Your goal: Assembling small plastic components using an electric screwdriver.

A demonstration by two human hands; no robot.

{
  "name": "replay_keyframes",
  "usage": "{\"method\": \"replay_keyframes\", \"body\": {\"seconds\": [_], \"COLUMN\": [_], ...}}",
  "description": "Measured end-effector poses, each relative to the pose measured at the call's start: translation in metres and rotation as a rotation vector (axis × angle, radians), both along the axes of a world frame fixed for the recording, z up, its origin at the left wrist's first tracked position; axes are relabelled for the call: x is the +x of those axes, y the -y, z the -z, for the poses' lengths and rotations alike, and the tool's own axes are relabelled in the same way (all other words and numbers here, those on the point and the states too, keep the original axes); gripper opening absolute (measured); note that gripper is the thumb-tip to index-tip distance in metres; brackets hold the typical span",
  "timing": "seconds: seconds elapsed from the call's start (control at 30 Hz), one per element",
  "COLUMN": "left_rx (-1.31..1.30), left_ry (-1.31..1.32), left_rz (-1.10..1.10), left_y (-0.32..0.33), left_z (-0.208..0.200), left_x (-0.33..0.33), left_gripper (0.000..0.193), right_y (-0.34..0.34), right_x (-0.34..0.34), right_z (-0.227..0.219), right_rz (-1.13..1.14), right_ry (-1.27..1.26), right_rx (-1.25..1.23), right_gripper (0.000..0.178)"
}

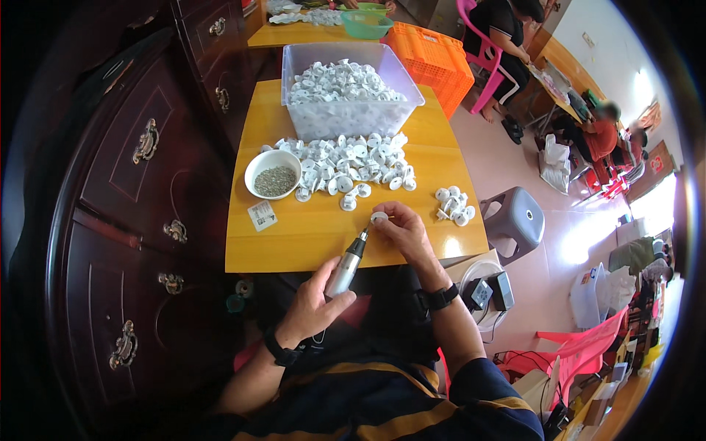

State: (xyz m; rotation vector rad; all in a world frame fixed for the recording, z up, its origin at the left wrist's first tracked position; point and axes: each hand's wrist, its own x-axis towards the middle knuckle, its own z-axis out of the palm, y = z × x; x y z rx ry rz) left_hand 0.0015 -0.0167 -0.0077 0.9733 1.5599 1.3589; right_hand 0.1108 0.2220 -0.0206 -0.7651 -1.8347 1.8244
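My left hand (312, 305) is wrapped round the silver body of an electric screwdriver (346, 272), whose black nose and thin bit point up and away from me. Between thumb and fingers, my right hand (404, 231) pinches a small white round plastic part (379, 217). The bit's tip is at this part; whether it touches is too small to tell. Just beyond my hands lies a spread pile of similar white plastic parts (353, 162). A white bowl (251, 176) of tiny metal pieces, apparently screws, stands to its left. A smaller group of white parts (454, 206) lies at the table's right.
A translucent bin (353, 117) full of white parts stands at the far side of the yellow table (294, 246). A printed label (262, 215) lies near the bowl. Beyond are orange crates (430, 62); at right, a grey stool (518, 220). Dark drawers (140, 198) line the left. Other people sit farther off.
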Motion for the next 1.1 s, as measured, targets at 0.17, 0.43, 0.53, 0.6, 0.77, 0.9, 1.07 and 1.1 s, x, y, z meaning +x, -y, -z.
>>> {"method": "replay_keyframes", "body": {"seconds": [0.17, 0.43, 0.53, 0.6, 0.77, 0.9, 1.07, 1.1], "left_rx": [-0.021, -0.010, -0.021, -0.017, -0.015, -0.022, -0.044, -0.090], "left_ry": [-0.005, -0.009, -0.015, -0.029, -0.020, -0.015, 0.015, 0.065], "left_rz": [0.000, 0.001, 0.001, -0.002, -0.001, -0.001, 0.019, 0.031], "left_y": [0.000, 0.000, 0.000, -0.001, -0.001, -0.001, 0.000, 0.001], "left_z": [0.003, 0.002, 0.003, 0.002, 0.001, 0.000, -0.005, -0.008], "left_x": [0.000, 0.000, 0.000, -0.001, 0.000, 0.000, -0.001, -0.001], "left_gripper": [0.068, 0.067, 0.067, 0.066, 0.066, 0.066, 0.064, 0.063], "right_y": [0.006, 0.009, 0.010, 0.010, 0.008, 0.008, 0.007, 0.007], "right_x": [-0.001, -0.003, -0.003, -0.004, -0.004, -0.004, -0.003, -0.002], "right_z": [-0.004, -0.006, -0.005, -0.003, 0.002, 0.006, 0.014, 0.017], "right_rz": [0.011, 0.016, 0.023, 0.019, 0.023, 0.030, 0.046, 0.052], "right_ry": [0.000, 0.016, 0.018, -0.004, -0.006, -0.004, -0.004, -0.012], "right_rx": [-0.010, -0.017, -0.011, -0.015, 0.008, 0.011, 0.091, 0.141], "right_gripper": [0.020, 0.020, 0.019, 0.018, 0.018, 0.017, 0.018, 0.019]}}
